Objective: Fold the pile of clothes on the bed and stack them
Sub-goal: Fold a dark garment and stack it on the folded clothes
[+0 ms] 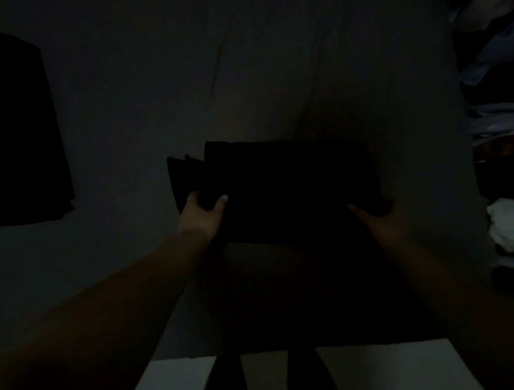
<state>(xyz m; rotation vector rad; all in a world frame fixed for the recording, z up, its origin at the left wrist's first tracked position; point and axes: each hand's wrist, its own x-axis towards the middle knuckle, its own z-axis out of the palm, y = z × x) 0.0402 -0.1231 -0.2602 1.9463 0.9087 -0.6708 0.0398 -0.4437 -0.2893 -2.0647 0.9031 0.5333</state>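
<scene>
A folded black garment (287,188) is held above the grey bed (265,64), another folded dark garment (1,129) laid far left, unfolded clothes (504,83) heaped right.

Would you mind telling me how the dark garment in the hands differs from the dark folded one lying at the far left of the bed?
The held garment is gripped at its near corners by the left hand and right hand; the folded garment at the left lies untouched on the bed. The held one shows loose layered edges at its left side; the other looks flat and squared. Both are very dark; the dim light hides any detail.
</scene>
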